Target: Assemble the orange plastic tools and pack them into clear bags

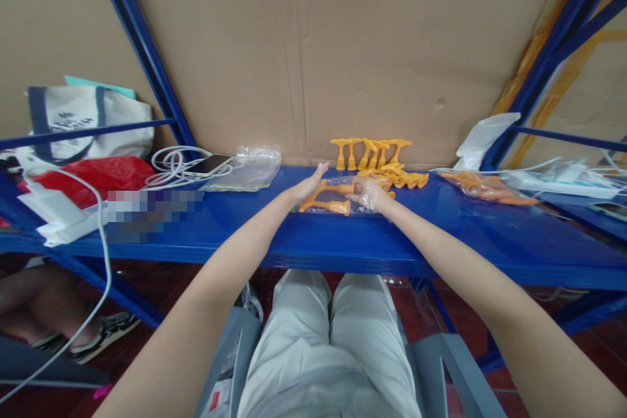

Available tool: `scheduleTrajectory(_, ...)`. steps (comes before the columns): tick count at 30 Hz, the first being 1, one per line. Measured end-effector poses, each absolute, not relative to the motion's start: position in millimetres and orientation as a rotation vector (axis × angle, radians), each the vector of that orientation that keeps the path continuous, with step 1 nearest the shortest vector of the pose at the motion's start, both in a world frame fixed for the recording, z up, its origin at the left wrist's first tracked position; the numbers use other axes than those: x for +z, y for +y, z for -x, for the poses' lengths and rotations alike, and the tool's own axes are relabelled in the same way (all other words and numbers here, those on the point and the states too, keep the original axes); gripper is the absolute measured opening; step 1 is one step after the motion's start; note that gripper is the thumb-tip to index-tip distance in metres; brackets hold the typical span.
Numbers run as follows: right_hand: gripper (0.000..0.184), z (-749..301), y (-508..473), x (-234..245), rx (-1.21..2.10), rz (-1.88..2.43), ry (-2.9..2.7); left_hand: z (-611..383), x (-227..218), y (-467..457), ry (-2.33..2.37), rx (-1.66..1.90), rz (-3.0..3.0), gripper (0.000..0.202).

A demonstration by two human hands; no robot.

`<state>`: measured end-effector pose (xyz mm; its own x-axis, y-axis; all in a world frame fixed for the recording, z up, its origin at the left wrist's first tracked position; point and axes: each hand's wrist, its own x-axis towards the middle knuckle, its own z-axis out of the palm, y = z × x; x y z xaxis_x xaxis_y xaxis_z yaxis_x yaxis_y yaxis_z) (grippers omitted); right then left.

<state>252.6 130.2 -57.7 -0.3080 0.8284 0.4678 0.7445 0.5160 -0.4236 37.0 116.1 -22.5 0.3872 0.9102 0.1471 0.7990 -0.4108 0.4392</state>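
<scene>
A clear plastic bag (360, 209) lies on the blue shelf in front of me with yellow T-shaped plastic pieces (328, 207) in it. My left hand (309, 187) is at the bag's left end, fingers stretched out, its edge against the plastic. Clear film seems to cover my right hand (371, 194), which is closed around a yellow T-shaped piece at the bag's right part. Its fingertips are partly hidden. Just behind the bag, loose yellow pieces (414, 179) lie in a pile, and several more (365, 153) stand in a row against the cardboard.
A filled bag of orange pieces (490, 188) lies to the right, beside a white power strip (563, 184). Flat clear bags (252, 170) and a coiled white cable (174, 166) are on the left. Cardboard (392, 52) closes off the back. Another person's leg (44, 304) shows lower left.
</scene>
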Motion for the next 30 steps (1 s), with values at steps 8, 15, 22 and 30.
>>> scheduleTrajectory(8,0.009,-258.6,119.3,-43.5,0.267,1.154,-2.144,-45.0,-37.0,125.0,1.494,0.193,-2.551,0.069)
scheduleTrajectory(15,0.015,-290.0,108.4,-23.0,-0.106,1.512,-1.893,-36.2,-36.9,135.9,1.534,0.102,-2.581,0.072)
scheduleTrajectory(22,0.006,-296.3,110.1,-32.8,0.14,1.586,-2.135,-17.2,-37.1,147.6,1.644,0.127,-2.547,0.071)
scheduleTrajectory(30,0.03,-303.6,104.2,-25.7,0.64,1.823,-2.01,-14.3,-37.7,152.8,1.709,0.128,-2.561,0.071)
